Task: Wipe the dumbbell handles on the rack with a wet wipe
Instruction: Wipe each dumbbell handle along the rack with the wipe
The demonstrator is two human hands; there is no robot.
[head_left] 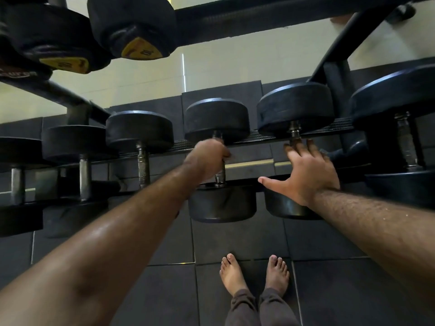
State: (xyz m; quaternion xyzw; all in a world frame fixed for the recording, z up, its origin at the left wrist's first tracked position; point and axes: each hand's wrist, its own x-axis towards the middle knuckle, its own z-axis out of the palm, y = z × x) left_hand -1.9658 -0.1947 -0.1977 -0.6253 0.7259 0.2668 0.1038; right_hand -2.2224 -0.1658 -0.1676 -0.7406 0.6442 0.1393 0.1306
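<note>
Dark rubber floor tiles (235,241) and a pale wall (211,64) frame a black dumbbell rack (259,138); its lower tier runs across the view from 9 to 3 o'clock, with two yellow-marked dumbbells (131,27) overhead at 11 o'clock.

Progress: cannot judge which handles are already cleaned; none shows a visible wet sheen. Judgement: work is mid-row, with the bare handles at 9 o'clock (143,161) and 3 o'clock (406,142) untouched by either hand now.

Left hand (207,158): fist closed around the handle of the centre dumbbell (217,118), just above its near head. The wet wipe is not visible; if present, it is hidden inside the fist. Slight blur at the knuckles, likely a rubbing stroke.

Right hand (303,172): open, fingers spread, thumb out toward 9 o'clock, palm down over the handle of the neighbouring dumbbell (294,109) at 1 o'clock. Fingertips (297,147) reach the handle's far collar. It holds nothing visible; whether it presses on the handle or hovers I cannot tell.

Bare feet (254,274) stand at 6 o'clock.
</note>
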